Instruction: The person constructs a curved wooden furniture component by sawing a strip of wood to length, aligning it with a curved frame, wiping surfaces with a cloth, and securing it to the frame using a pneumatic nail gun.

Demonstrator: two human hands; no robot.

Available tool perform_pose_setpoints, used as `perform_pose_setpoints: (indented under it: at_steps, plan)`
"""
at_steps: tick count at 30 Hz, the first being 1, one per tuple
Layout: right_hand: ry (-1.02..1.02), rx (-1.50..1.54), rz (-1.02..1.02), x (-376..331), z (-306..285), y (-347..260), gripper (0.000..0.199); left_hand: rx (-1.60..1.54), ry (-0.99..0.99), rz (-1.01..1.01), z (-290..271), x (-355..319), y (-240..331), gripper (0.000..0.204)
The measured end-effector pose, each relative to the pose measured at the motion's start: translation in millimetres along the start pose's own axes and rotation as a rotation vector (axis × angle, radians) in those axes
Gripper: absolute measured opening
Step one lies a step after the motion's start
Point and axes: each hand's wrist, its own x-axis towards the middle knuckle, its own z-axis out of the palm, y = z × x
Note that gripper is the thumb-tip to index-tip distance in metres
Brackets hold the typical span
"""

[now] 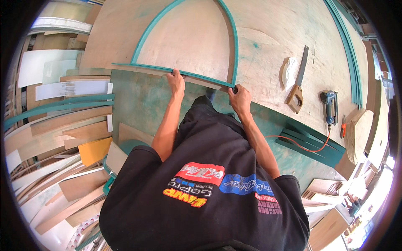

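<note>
A green pointed-arch frame (235, 42) lies flat on the plywood worktable (268, 67), its wide end toward me. Across that end runs a straight green strip (209, 79), close to the table's near edge; its left end sticks out past the arch. My left hand (177, 83) pinches the strip near its middle, fingers over the top. At the right corner, where strip and arch meet, my right hand (240, 98) has its fingers closed on the strip's end. The undersides of both grips are hidden.
Right of the frame lie a crumpled white bag (289, 73), a handsaw (296, 97), a nail gun (329, 105) with an orange hose (312, 150) and a red-handled tool (343, 126). Long green strips (349, 62) line the far right. Stacked boards (71, 125) fill the left side.
</note>
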Motion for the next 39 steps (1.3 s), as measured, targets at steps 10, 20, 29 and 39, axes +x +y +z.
perform_pose_setpoints:
  at_steps: [10,20,29,39]
  plan:
    - [0.045,0.061,0.032,-2.1,2.7,10.1,0.032,1.039,-0.244,1.453,-5.6,-72.8,56.9,0.038]
    - [0.001,-0.027,-0.042,-4.9,1.6,9.6,0.031,1.076,-0.743,1.376,4.0,-17.0,58.2,0.022]
    - [-0.110,0.009,-0.038,-38.5,-12.2,23.3,0.029,1.048,-0.843,1.351,-10.9,-45.3,45.7,0.018]
    - [-0.138,0.029,-0.037,-47.9,-15.1,21.9,0.030,0.997,-0.829,1.456,-14.2,-48.5,34.8,0.031]
